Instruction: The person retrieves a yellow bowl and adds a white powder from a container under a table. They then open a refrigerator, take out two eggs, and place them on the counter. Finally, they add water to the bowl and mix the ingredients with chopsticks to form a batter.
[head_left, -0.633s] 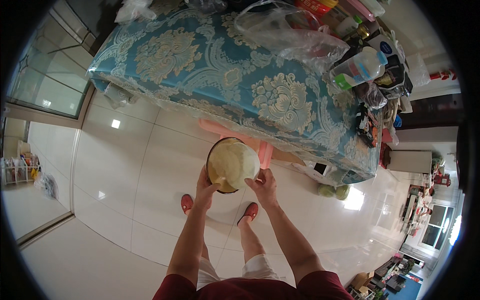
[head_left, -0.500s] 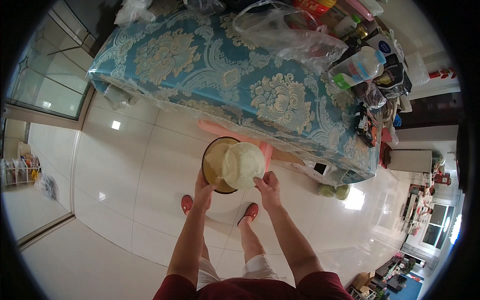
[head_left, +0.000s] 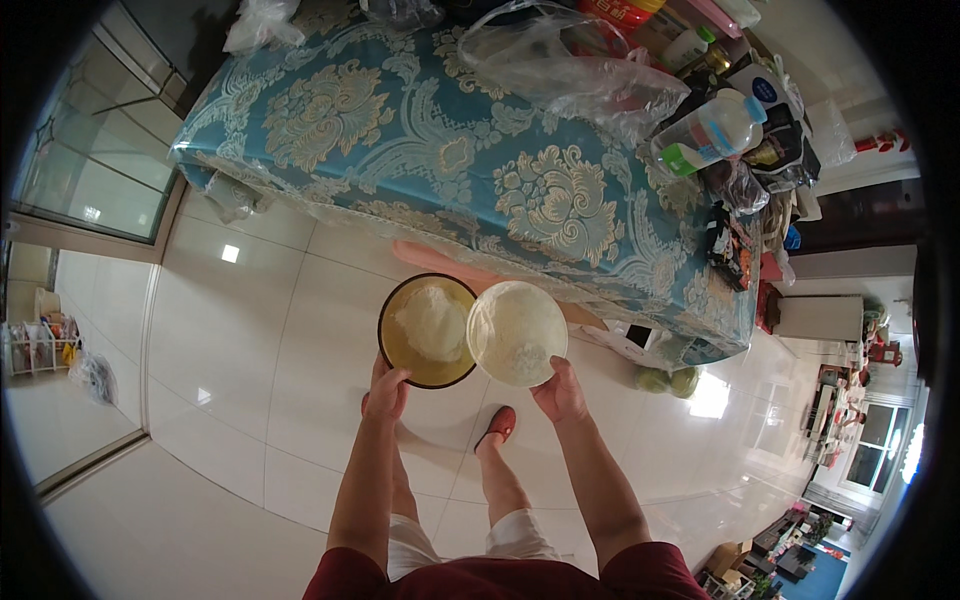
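You are standing on the white tiled floor (head_left: 250,330) in front of a table (head_left: 430,150) draped in a teal and gold patterned cloth, holding two things out over the floor just short of its edge. Your left hand (head_left: 388,388) grips the near rim of a dark brown bowl (head_left: 428,330), fingers closed on it, with a mound of pale dough or flour inside. Your right hand (head_left: 558,392) holds a round translucent white lid (head_left: 517,333) by its near edge, fingers closed on it; the lid sits just beside the bowl on its right, their rims touching or slightly overlapping, and some white powder clings to its face. On the table's far right end lie a crumpled clear plastic bag (head_left: 570,60) and a clear plastic bottle (head_left: 705,135) on its side among other clutter. Below the bowl, your red slipper (head_left: 498,426) shows on the floor.
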